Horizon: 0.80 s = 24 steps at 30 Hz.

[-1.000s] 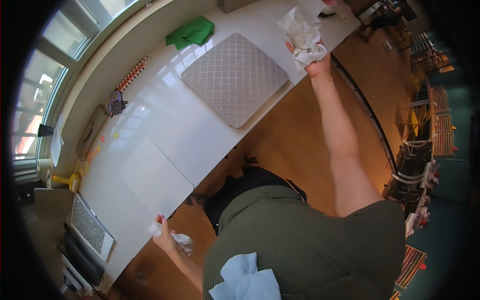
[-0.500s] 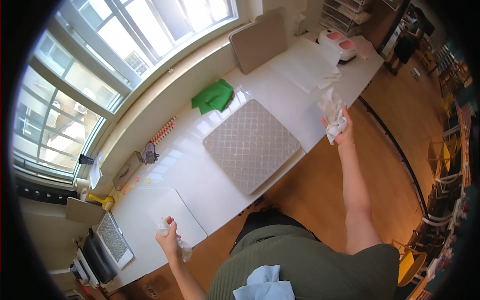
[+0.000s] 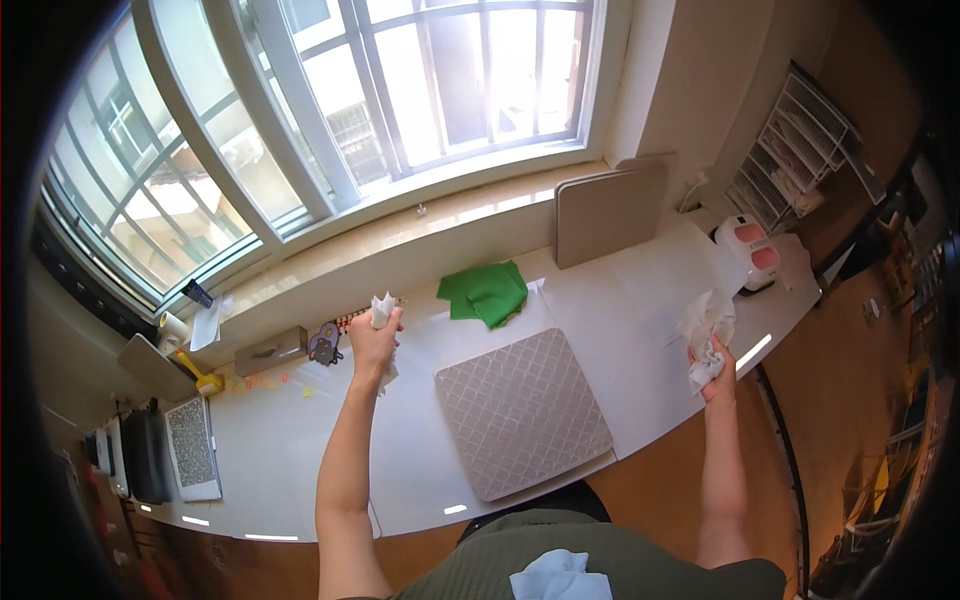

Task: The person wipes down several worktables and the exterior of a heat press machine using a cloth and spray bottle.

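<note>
My left hand (image 3: 368, 352) is raised over the back of the white table (image 3: 265, 445), its fingers closed round a crumpled white tissue (image 3: 381, 308) that sticks out above and below the fist. Farther right, my right hand (image 3: 720, 380) grips a larger bunch of crumpled tissue (image 3: 708, 322) above the table's right part. Between the two arms lies a grey quilted pad (image 3: 525, 415) with a diamond pattern. Behind the pad is a rumpled green cloth (image 3: 484, 292), apart from both hands.
A grey board (image 3: 610, 215) leans on the wall under the window. At the right end stand a white device with pink tops (image 3: 748, 255) and a wire rack (image 3: 792, 150). At left are a narrow box (image 3: 272, 352), a yellow-handled tool (image 3: 208, 383) and a speckled panel (image 3: 192, 450).
My left hand has risen from near the front left edge to the table's back, still holding tissue. My right hand keeps its tissue. The view has swung toward the window.
</note>
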Motion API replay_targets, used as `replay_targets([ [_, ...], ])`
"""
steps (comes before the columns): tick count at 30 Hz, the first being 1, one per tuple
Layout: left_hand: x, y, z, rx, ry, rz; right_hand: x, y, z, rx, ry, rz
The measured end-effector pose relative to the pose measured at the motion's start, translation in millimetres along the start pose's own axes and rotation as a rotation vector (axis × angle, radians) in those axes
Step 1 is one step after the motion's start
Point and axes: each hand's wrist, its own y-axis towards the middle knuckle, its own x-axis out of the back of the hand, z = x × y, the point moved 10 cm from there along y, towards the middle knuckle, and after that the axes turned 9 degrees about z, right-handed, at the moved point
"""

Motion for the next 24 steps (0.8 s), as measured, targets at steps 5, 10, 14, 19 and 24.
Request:
replay_targets([
  [5, -25, 77, -31, -0.016, 0.278, -0.077, -22, 48, -42, -0.159, -0.2, 0.16],
  [10, -41, 140, -30, 0.028, 0.468, -0.268, -50, 66, -75, -0.285, -0.211, 0.25],
  [14, -80, 175, -40, 0.15, 0.58, -0.246, -65, 70, -105, -0.357, -0.187, 0.255],
  [19, -105, 227, -33, 0.215, 0.762, -0.231, -99, 65, -143, -0.396, -0.248, 0.239],
  [24, -100, 250, -20, 0.158, 0.781, -0.192, -162, 87, -170, -0.374, -0.44, 0.356],
])
